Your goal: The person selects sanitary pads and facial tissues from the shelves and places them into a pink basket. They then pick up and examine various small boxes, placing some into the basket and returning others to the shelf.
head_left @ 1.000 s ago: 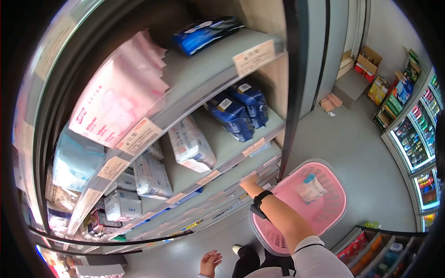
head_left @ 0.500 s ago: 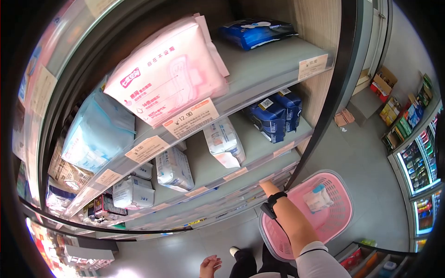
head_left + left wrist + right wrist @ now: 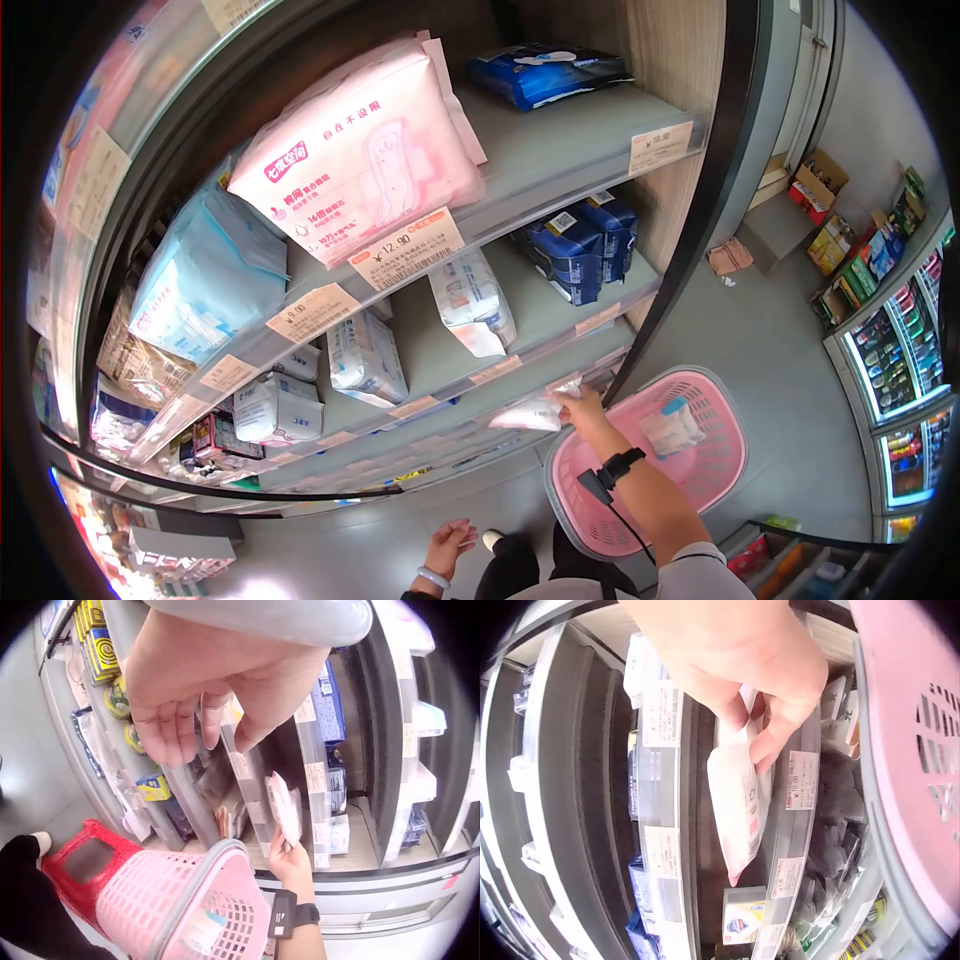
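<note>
While I stand by the shelves, my right hand [image 3: 585, 408] pinches a small white pack [image 3: 530, 415] by its top, with fingers and thumb curled on it. The pack hangs just in front of a low shelf [image 3: 450, 415], near the middle of the frame. My left hand [image 3: 447, 545] hangs at the bottom middle with loose, slightly spread fingers and holds nothing, and the pink basket [image 3: 735, 430] sits at the lower right beside my right arm, with another pack [image 3: 672, 428] inside.
</note>
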